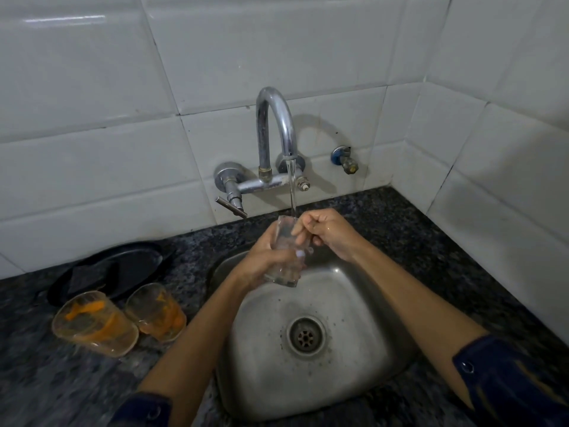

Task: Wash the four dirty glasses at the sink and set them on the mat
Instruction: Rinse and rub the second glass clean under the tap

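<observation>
Fingers of the left hand [261, 260] wrap the glass [284, 251] over the sink [354, 303], right hand [326, 232] fingers curl inside its rim, rubbing. Rinsing under the tap [277, 124] seems underway; next likely needs the mat, unseen here, while two dirty glasses [123, 318] wait left

We find no readable text, no label, no brand, no number, no sign on anything in our view

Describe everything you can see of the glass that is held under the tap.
The glass is clear, looks like plain glass, and appears free of orange residue. It is roughly upright, tilted slightly, above the sink. The water stream falls into its open mouth. The left hand grips its side; the right hand's fingers reach into its rim.
</observation>
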